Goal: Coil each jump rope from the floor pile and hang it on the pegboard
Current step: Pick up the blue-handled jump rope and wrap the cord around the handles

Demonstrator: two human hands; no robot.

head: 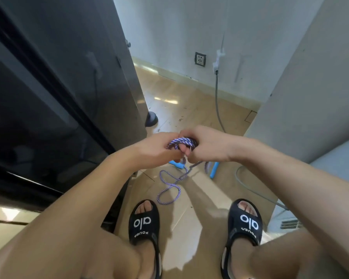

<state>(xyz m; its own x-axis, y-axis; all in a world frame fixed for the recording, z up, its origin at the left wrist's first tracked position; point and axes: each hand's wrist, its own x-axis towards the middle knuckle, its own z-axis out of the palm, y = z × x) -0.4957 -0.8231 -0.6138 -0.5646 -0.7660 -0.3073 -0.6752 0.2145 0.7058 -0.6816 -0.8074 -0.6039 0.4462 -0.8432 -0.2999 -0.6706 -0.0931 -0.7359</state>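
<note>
Both hands, left hand (pixel 157 150) and right hand (pixel 206 146), grip the coiled jump rope (pixel 181 142) between them.

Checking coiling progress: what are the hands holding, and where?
Both the left hand and right hand grip the coiled part of the jump rope; its remainder hangs to the floor.

Left hand (pixel 156 151) and right hand (pixel 206 147) gripping coiled purple rope (pixel 181 141), tail looping to floor (pixel 199 109)

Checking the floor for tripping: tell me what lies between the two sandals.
Head view: bare floor between the left sandal and right sandal; the rope's loose loops lie just ahead.
</note>
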